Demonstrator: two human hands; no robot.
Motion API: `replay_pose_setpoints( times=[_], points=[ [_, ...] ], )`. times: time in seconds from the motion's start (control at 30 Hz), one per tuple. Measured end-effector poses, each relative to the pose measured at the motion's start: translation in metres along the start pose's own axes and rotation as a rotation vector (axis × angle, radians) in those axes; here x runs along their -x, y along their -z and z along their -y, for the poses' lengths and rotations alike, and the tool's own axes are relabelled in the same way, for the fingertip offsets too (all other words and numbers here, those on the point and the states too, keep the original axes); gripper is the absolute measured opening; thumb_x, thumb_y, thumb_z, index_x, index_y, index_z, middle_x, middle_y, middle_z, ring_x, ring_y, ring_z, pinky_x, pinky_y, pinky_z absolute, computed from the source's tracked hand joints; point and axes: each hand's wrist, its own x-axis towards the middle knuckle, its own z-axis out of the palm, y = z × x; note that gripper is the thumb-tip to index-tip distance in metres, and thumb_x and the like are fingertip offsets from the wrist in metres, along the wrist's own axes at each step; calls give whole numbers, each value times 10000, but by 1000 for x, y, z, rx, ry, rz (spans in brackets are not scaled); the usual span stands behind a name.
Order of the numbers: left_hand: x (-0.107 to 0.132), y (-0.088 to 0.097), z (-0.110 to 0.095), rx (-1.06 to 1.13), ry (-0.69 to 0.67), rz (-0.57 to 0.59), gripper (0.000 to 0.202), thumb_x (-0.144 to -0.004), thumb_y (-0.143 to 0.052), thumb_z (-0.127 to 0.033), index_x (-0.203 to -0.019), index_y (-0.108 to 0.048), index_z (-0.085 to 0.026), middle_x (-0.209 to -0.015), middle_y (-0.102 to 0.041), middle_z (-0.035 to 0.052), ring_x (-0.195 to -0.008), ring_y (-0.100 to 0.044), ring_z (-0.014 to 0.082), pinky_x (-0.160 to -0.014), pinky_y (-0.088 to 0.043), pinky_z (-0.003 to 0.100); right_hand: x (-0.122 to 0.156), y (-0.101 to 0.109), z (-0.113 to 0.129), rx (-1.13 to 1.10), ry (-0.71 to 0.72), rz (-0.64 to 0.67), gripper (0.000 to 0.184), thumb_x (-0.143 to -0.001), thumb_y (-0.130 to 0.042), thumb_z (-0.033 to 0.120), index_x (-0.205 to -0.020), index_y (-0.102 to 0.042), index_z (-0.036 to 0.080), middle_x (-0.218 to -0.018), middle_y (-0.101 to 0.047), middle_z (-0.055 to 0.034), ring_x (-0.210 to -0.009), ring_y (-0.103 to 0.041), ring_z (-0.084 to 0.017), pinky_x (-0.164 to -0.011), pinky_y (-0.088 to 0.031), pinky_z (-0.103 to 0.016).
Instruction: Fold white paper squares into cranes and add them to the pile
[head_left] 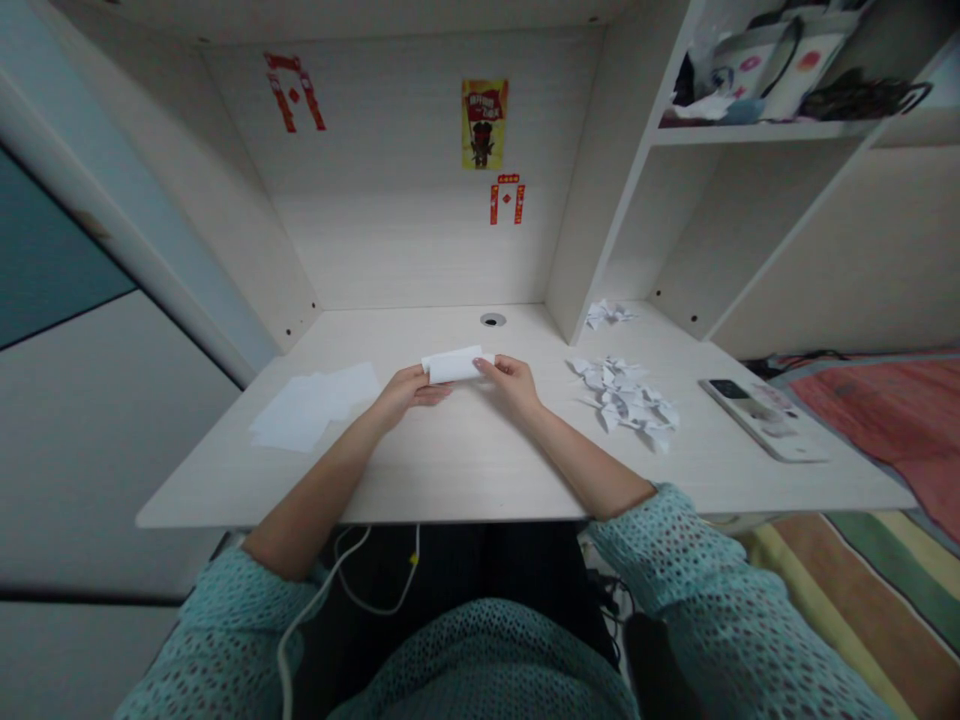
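Over the middle of a pale wooden desk [465,470] I hold a small folded white paper [452,364] between both hands. My left hand [409,389] pinches its left end with closed fingers. My right hand [511,381] grips its right end, fingers curled on the edge. Both forearms reach out from teal knit sleeves. The paper lies just above the desk surface.
Flat white sheets [311,408] lie to the left. Several folded white paper figures [626,397] are piled on the right, with more [609,313] under the shelf. A white remote [763,418] lies at the far right. A cable hole [493,319] sits behind the hands.
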Motion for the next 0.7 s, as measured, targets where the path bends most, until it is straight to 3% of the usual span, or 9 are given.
replay_pose_setpoints(
  times=[0.13, 0.27, 0.43, 0.57, 0.7],
  points=[
    [1, -3, 0, -32, -13, 45, 414, -692, -679, -397, -1023, -647, -150, -1138, -630, 141, -951, -638, 254, -740, -506, 312, -2, 1, -1, -137, -57, -51, 348, -598, -706, 489, -665, -629, 156, -658, -602, 4, -639, -517, -112, -600, -429, -235],
    [1, -4, 0, -78, -10, 66, 412, -675, -701, -377, -1023, -655, -161, -1175, -613, 131, -986, -624, 254, -793, -500, 332, -2, 2, 2, -272, -147, -75, 361, -554, -737, 474, -757, -668, 185, -809, -652, -16, -763, -565, -137, -673, -469, -251],
    [0, 0, 1, 32, 26, -26, 322, -698, -695, -303, -976, -662, -143, -1118, -640, 133, -945, -638, 230, -792, -503, 314, 0, 3, 5, -267, -248, -59, 333, -543, -752, 460, -721, -667, 192, -759, -650, -13, -702, -574, -127, -622, -461, -237],
    [-8, 9, 3, 288, 107, -111, 181, -757, -636, -210, -915, -648, -122, -958, -686, 108, -822, -658, 167, -742, -515, 248, 2, 0, 3, -199, -174, 4, 324, -554, -755, 447, -718, -678, 180, -724, -672, -25, -685, -601, -141, -683, -472, -272],
    [-16, 15, 7, 433, 115, -181, 107, -755, -612, -95, -860, -632, -88, -867, -687, 88, -752, -650, 118, -742, -517, 187, 3, -4, 0, -56, -55, 37, 316, -510, -783, 428, -654, -663, 174, -884, -711, -67, -778, -639, -191, -713, -476, -292]
  ],
)
